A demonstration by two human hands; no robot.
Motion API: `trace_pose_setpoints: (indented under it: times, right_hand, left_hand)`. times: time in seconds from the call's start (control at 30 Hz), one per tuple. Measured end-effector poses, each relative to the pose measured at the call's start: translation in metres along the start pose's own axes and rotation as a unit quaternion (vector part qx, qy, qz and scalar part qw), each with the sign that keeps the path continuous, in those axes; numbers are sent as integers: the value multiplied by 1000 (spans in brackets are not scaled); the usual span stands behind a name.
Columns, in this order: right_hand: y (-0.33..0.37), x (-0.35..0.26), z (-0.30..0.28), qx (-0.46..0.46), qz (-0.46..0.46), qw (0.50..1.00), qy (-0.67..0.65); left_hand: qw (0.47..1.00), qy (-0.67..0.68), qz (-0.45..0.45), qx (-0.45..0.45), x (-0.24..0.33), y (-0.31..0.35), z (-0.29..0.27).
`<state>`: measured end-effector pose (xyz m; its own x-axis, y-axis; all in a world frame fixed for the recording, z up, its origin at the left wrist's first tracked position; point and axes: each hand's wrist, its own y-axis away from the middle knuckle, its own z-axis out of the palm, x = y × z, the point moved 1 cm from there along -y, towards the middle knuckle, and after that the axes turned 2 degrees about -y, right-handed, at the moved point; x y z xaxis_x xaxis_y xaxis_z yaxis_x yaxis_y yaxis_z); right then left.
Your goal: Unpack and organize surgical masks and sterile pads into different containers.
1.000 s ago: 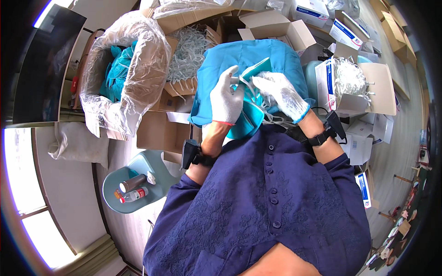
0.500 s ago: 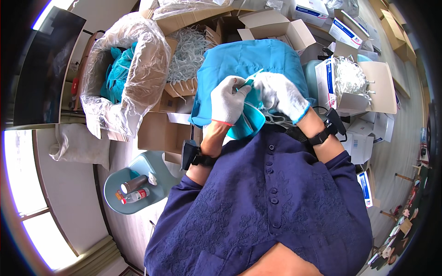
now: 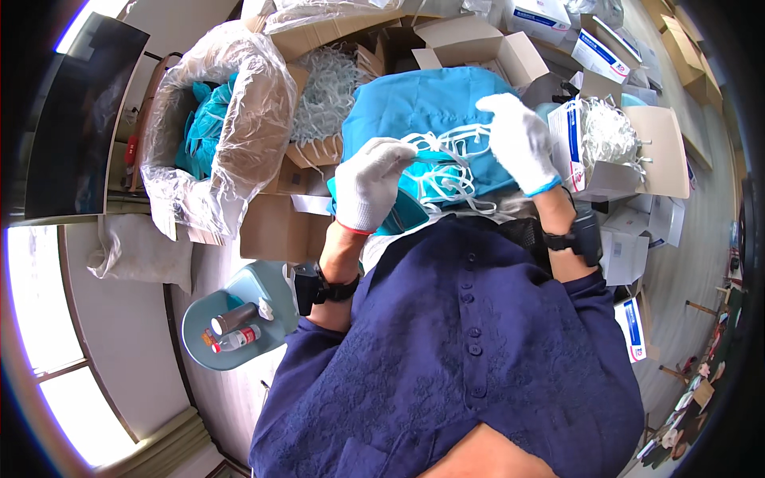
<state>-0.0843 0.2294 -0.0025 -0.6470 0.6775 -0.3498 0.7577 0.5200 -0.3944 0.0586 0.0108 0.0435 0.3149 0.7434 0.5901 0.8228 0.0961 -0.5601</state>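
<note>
Masks (image 3: 421, 177), green-blue with white straps (image 3: 456, 185), lie between my gloved hands, at the near side of the blue cloth (image 3: 422, 103). My left hand (image 3: 366, 183) bends in to the right, its thumb and fingers pinched together on the edge of one. My right hand (image 3: 519, 143) is up on the other side, thumb poking left; straps reach its palm, but I can't tell if those fingers grip them.

- A homelike workroom: window (image 3: 40, 303), curtain (image 3: 159, 450), dark screen (image 3: 80, 111), wood-look floor (image 3: 681, 263).
- Past the blue cloth's (image 3: 426, 99) left edge, a plastic-lined carton (image 3: 263, 99); past its right edge, a box (image 3: 564, 147) of white loops (image 3: 610, 131).
</note>
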Motion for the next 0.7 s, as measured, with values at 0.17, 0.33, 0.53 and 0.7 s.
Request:
trace_pose_setpoints:
  times: [0.17,0.33,0.53,0.7]
  right_hand:
    - [-17,-64,-41,-238,5,882,-407]
    - [-8,-68,-31,-297,-33,840,-453]
    - [1,-71,-23,-131,-122,952,-248]
    - [12,-62,-29,-202,5,744,-636]
  left_hand:
    - [996,15,46,-74,5,4,-2]
    - [998,11,42,-56,7,6,1]
    - [999,-8,-10,-39,13,9,7]
    - [994,88,-11,-68,13,3,-1]
